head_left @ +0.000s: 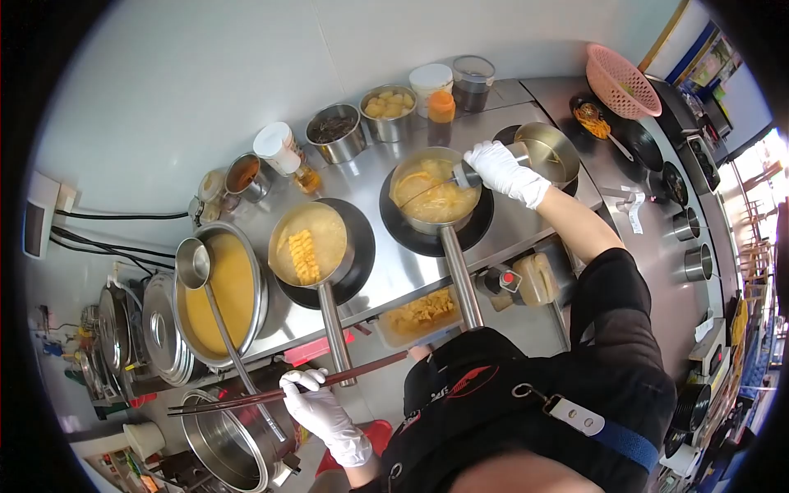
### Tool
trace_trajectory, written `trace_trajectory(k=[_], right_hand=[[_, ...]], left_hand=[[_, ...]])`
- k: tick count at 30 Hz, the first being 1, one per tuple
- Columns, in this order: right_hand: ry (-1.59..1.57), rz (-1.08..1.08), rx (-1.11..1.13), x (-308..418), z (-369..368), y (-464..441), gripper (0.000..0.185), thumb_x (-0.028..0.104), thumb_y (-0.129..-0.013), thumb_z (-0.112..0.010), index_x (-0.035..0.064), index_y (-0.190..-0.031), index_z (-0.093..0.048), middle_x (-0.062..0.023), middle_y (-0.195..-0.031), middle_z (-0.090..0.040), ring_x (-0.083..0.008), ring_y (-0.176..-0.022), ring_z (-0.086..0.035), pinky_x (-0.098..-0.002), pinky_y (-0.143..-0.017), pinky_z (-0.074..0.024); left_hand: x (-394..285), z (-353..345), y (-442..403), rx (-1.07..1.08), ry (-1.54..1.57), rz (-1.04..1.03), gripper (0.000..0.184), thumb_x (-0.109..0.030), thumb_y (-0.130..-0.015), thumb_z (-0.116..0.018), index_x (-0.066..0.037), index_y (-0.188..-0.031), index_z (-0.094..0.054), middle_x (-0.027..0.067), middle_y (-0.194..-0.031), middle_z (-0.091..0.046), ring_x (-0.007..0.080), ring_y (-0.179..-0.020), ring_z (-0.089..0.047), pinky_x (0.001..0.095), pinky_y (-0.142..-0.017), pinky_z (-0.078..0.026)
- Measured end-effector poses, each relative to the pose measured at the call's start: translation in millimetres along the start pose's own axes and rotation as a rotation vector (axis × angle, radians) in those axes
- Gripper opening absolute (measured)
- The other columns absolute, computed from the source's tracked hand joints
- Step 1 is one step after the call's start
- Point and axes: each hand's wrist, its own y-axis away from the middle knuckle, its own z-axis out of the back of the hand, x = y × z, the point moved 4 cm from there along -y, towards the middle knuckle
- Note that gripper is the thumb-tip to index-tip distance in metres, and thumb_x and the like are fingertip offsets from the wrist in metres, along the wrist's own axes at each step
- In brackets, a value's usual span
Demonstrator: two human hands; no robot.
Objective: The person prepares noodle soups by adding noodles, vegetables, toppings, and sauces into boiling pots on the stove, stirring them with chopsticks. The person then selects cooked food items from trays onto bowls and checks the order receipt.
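Note:
My left hand (316, 411), in a white glove, is closed around a pair of long dark brown chopsticks (238, 400), held level over the counter's front side. My right hand (501, 168), also gloved, grips a bottle (467, 174) tipped on its side, its dark grey top pointing left. Below that top, a thin dark streak crosses the middle saucepan (436, 185), which holds yellowish liquid and food pieces. The left saucepan (309, 242) contains pale broth with a yellow block of curly noodles. Both saucepans sit on round black burners, handles towards me.
A steel basin of yellow soup (218, 296) with a ladle (197, 264) stands left. Tubs of ingredients (388, 107) line the wall. Another pan (549, 154) of broth is right of the middle saucepan. A pink basket (622, 82) sits at the far right. An orange-capped bottle (440, 115) stands behind.

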Motion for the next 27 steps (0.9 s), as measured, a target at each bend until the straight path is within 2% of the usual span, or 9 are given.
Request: trace_trajectory(k=[2,6,9,11,13,15,18,23,27], right_hand=[[-0.027,-0.065,0.039,-14,-15,8,0.041,0.009,-0.054,-0.073,0.0062,-0.091,-0.056,-0.0139,-0.081,-0.060,-0.0306,-0.080,-0.061,-0.0398,-0.070,-0.0488],[-0.133,-0.087,0.099,-27,-11,19,0.045,0.011,-0.056,-0.073,0.0037,-0.097,-0.055,-0.0153,-0.085,-0.060,-0.0329,-0.083,-0.061,-0.0410,-0.073,-0.0491],[-0.414,-0.215,0.170,-33,-15,17,0.057,0.014,-0.061,-0.073,0.0003,-0.112,-0.051,-0.0202,-0.101,-0.060,-0.0350,-0.097,-0.058,-0.0397,-0.084,-0.0472],[-0.695,-0.320,0.001,-36,-15,11,0.061,0.013,-0.064,-0.072,-0.0020,-0.118,-0.047,-0.0234,-0.110,-0.056,-0.0371,-0.107,-0.053,-0.0385,-0.091,-0.0437],[-0.785,-0.335,0.069,-24,15,-8,0.060,0.014,-0.064,-0.072,-0.0015,-0.117,-0.047,-0.0216,-0.111,-0.056,-0.0339,-0.107,-0.054,-0.0368,-0.093,-0.0423],[-1.243,-0.336,-0.075,-10,32,-29,0.059,0.017,-0.066,-0.073,-0.0006,-0.116,-0.047,-0.0182,-0.109,-0.057,-0.0288,-0.104,-0.055,-0.0347,-0.092,-0.0417],[-1.597,-0.233,-0.243,25,36,-77,0.058,0.012,-0.069,-0.075,0.0009,-0.118,-0.047,-0.0104,-0.112,-0.056,-0.0177,-0.106,-0.053,-0.0322,-0.094,-0.0408],[-1.724,-0.299,-0.356,95,-16,-162,0.060,0.006,-0.068,-0.075,0.0023,-0.120,-0.047,-0.0081,-0.115,-0.057,-0.0160,-0.109,-0.052,-0.0297,-0.097,-0.0392],[-1.621,-0.423,-0.381,126,-76,-199,0.064,0.013,-0.060,-0.080,0.0036,-0.115,-0.048,-0.0133,-0.111,-0.058,-0.0265,-0.106,-0.056,-0.0328,-0.094,-0.0423]], left_hand=[[3,-6,0,-0.001,-0.004,0.007,0.026,-0.028,-0.096,-0.046,-0.008,-0.081,-0.052,0.0001,-0.064,-0.036,0.0151,-0.062,-0.039,0.0330,-0.068,-0.042],[7,-16,-1,0.028,-0.008,0.007,0.027,-0.028,-0.096,-0.046,-0.007,-0.080,-0.051,0.0000,-0.064,-0.036,0.0148,-0.063,-0.039,0.0327,-0.067,-0.042],[6,-24,1,0.015,-0.009,0.010,0.027,-0.028,-0.096,-0.046,-0.007,-0.080,-0.051,0.0000,-0.064,-0.036,0.0147,-0.063,-0.039,0.0329,-0.068,-0.042],[6,-24,0,0.002,-0.009,0.006,0.026,-0.028,-0.096,-0.046,-0.008,-0.080,-0.051,0.0000,-0.064,-0.036,0.0147,-0.063,-0.039,0.0330,-0.068,-0.042],[8,-18,-1,-0.038,0.021,0.025,0.028,-0.028,-0.098,-0.041,-0.007,-0.081,-0.048,0.0023,-0.059,-0.039,0.0166,-0.059,-0.043,0.0344,-0.069,-0.043],[9,-12,-2,-0.048,0.012,0.018,0.028,-0.028,-0.098,-0.041,-0.007,-0.081,-0.049,0.0023,-0.059,-0.039,0.0165,-0.059,-0.043,0.0346,-0.069,-0.043],[9,-7,-5,-0.074,-0.001,0.013,0.027,-0.028,-0.098,-0.040,-0.007,-0.082,-0.049,0.0023,-0.059,-0.039,0.0166,-0.059,-0.043,0.0350,-0.069,-0.044],[9,-9,-6,-0.123,-0.062,0.005,0.029,-0.029,-0.098,-0.039,-0.008,-0.081,-0.049,0.0019,-0.058,-0.037,0.0159,-0.059,-0.042,0.0346,-0.069,-0.044],[8,-15,-6,-0.193,-0.139,-0.004,0.029,-0.025,-0.098,-0.037,-0.007,-0.077,-0.047,0.0015,-0.058,-0.035,0.0153,-0.057,-0.040,0.0345,-0.069,-0.043]])
